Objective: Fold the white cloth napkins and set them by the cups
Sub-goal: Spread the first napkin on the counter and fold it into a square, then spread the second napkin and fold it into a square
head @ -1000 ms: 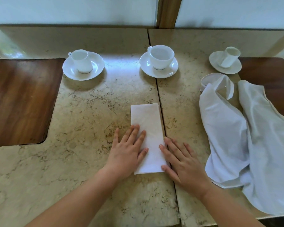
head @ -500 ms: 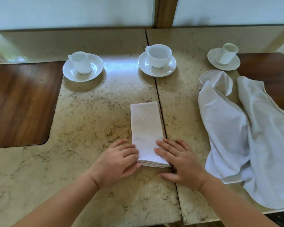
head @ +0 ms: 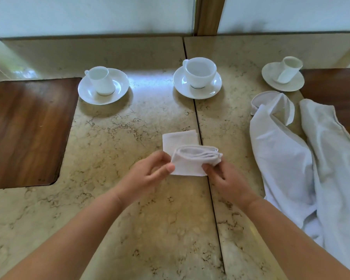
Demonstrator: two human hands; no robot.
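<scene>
A folded white napkin point(head: 187, 156) lies at the middle of the marble table point(head: 119, 138). Its near end is lifted and curled back over its far half. My left hand point(head: 150, 174) pinches the lifted end's left corner, and my right hand point(head: 224, 176) pinches its right corner. Three white cups stand on saucers along the back: the left cup point(head: 101, 80), the middle cup point(head: 200, 72) and the right cup point(head: 288, 69). Two unfolded white napkins point(head: 303, 158) lie crumpled on the right.
Dark wooden panels are set into the table at the left point(head: 26, 130) and at the far right point(head: 335, 85). A seam runs down the table's middle point(head: 208, 188). A small white saucer point(head: 259, 100) shows under the crumpled cloth. A wall closes off the back.
Both hands went from pressing flat on the napkin's near end to pinching its corners. They have lifted that end and carried it away from me over the far half.
</scene>
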